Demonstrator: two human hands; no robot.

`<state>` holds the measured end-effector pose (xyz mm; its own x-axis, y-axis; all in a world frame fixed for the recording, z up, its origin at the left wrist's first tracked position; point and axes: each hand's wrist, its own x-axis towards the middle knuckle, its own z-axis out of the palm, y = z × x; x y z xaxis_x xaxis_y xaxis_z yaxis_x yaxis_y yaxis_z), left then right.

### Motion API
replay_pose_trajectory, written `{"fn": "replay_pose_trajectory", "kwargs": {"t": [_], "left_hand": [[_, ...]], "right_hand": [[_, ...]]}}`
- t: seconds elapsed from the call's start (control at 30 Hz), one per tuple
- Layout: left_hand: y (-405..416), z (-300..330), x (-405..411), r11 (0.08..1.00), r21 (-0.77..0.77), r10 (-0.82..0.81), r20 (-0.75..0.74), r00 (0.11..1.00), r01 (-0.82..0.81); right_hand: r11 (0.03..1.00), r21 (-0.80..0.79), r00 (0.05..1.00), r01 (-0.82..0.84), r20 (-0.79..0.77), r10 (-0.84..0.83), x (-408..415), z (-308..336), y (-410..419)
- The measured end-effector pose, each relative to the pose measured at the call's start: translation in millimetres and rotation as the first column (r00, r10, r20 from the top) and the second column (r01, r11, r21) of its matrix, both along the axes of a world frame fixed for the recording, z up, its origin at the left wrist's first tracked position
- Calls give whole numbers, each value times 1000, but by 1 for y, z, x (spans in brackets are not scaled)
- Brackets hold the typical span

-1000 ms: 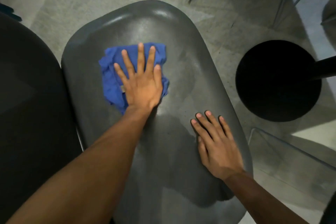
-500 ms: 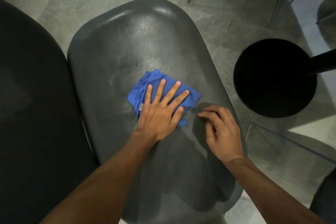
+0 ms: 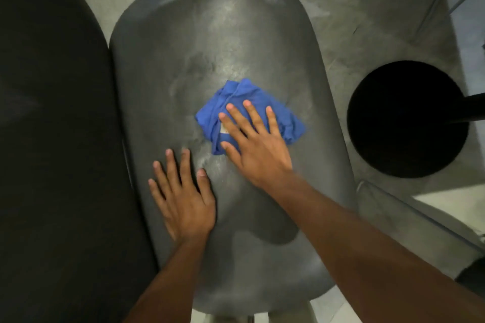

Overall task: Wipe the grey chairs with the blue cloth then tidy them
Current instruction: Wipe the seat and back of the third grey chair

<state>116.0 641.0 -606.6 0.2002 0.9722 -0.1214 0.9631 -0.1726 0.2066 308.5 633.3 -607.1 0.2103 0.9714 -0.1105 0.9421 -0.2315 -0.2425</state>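
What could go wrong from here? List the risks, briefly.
1. The blue cloth is bunched under the right hand, so it may skip patches of the grey chair.
2. The left hand rests bare on the seat and may leave fresh prints.
3. Hard pressing might shift the chair against the neighbouring dark chair.

Second chair (image 3: 52, 139), probably, edge-cropped

Right hand (image 3: 258, 149) presses the blue cloth (image 3: 286, 119) mid-seat on the grey chair (image 3: 210, 34) — left hand (image 3: 183, 199) flat near its left edge.
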Motion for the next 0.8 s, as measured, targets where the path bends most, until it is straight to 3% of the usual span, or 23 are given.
{"fn": "replay_pose_trajectory", "kwargs": {"t": [0.17,0.4,0.57,0.7,0.8], "left_hand": [[-3,0,0,999,36,6,-29,1000,-5],[-5,5,7,999,11,37,-45,998,-37],[-5,1,6,999,20,34,-43,999,-33],[-7,-3,6,998,56,23,-36,999,-21],[-6,-5,4,997,72,21,-37,999,-18]], "right_hand": [[981,-103,986,167,33,-165,20,9,-31],[857,-332,915,394,51,-401,6,35,-173],[844,-272,885,462,72,-461,27,20,-117],[848,-167,858,502,-30,-514,80,7,-43],[858,-136,865,495,-16,-502,73,4,-42]]}}
